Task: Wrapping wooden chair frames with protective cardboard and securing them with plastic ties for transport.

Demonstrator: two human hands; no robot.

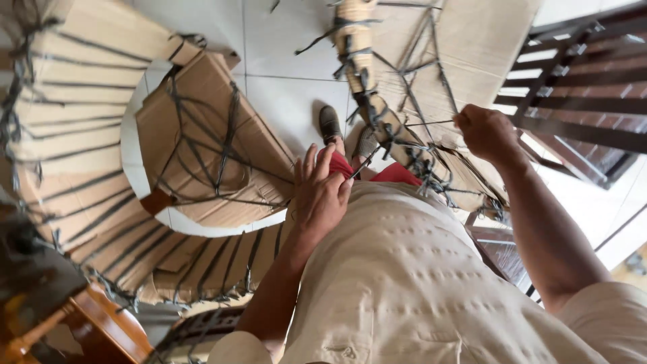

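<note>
Cardboard column [377,114] bound in dark strapping, leaning over the tiled floor [283,67] by the person's shoes: judged light, crushable, best gripped by its bindings; right hand [486,131] pinches a taut strand [431,123], left hand [322,192] rests half-open, empty.

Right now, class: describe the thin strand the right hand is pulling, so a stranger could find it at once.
Start at the cardboard column wrapped in dark strips. A thin dark strand runs from it, taut, to the right hand. Unlike the strips around it, it hangs free of the cardboard.
</note>
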